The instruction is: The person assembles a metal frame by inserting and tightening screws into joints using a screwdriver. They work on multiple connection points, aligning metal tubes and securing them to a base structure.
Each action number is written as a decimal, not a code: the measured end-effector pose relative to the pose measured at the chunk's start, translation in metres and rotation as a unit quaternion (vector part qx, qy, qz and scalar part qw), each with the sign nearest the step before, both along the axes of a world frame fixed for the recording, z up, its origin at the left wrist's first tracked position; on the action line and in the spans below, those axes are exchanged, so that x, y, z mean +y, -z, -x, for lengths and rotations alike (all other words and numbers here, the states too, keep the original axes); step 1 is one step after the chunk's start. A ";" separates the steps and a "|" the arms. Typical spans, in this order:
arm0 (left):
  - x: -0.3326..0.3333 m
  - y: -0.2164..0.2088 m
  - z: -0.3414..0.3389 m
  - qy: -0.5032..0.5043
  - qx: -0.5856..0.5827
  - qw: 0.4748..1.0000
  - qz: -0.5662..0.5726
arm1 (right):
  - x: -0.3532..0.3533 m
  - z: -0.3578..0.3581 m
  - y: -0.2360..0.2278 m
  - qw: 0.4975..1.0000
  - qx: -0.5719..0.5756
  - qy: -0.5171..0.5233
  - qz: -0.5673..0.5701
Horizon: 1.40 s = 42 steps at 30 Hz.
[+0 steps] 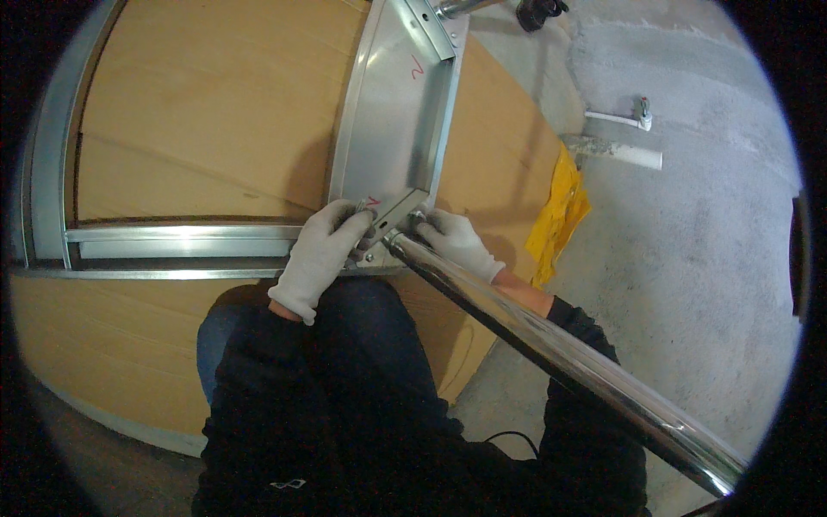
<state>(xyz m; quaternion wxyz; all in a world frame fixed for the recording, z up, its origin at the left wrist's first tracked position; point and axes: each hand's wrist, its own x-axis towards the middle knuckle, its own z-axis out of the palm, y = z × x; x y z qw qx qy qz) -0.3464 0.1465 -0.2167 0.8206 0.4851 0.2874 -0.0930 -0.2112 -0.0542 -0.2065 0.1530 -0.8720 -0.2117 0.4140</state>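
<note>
My left hand (323,254), in a white knit glove, is closed on the left end of a flat metal bracket (398,215) with holes in it. The bracket lies aslant over the near corner of a galvanized metal frame (392,129). My right hand (457,245), gloved too, has its fingers bent at the bracket's other side, by a small bolt or nut (419,215); whether they grip it is hard to make out. A shiny chrome tube (551,340) runs from the bracket to the lower right, passing in front of my right forearm.
Brown cardboard (215,112) lies under the frame, whose rail (189,246) extends left. A yellow plastic bag (558,215) sits at the cardboard's right edge. White pipes (620,152) stand out from the grey concrete (706,241). Farther off, another tube (461,7) joins the frame near a black object (538,13).
</note>
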 end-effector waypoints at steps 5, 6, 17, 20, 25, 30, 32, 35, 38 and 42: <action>-0.001 0.000 0.000 -0.006 -0.004 1.000 -0.007 | 0.007 -0.005 -0.005 0.989 -0.036 -0.123 0.072; 0.000 -0.002 0.000 -0.003 -0.005 1.000 -0.006 | 0.007 -0.006 -0.006 0.987 -0.035 -0.137 0.080; -0.003 0.002 0.000 0.015 0.011 1.000 -0.014 | 0.048 -0.051 -0.025 0.752 -0.092 -0.626 0.184; -0.002 0.001 -0.001 0.022 0.017 0.999 -0.022 | 0.049 -0.062 -0.020 0.693 -0.100 -0.705 0.113; -0.004 0.011 0.001 0.008 0.008 1.000 -0.013 | 0.033 -0.054 -0.019 0.749 -0.177 -0.632 0.098; -0.002 0.004 0.001 0.006 0.005 1.000 -0.030 | 0.011 -0.040 -0.017 0.797 -0.283 -0.534 -0.001; -0.001 0.003 0.001 0.005 0.004 0.999 -0.032 | 0.009 -0.034 -0.019 0.844 -0.276 -0.458 0.043; -0.002 0.009 0.002 0.005 -0.013 0.999 -0.037 | 0.010 -0.017 -0.028 0.937 -0.204 -0.277 0.060; -0.003 0.013 0.002 -0.004 -0.024 0.999 -0.040 | 0.007 -0.002 -0.022 0.993 -0.093 -0.074 -0.008; 0.000 0.003 0.002 0.003 -0.010 1.000 -0.017 | 0.007 0.005 -0.007 0.997 -0.063 0.037 0.026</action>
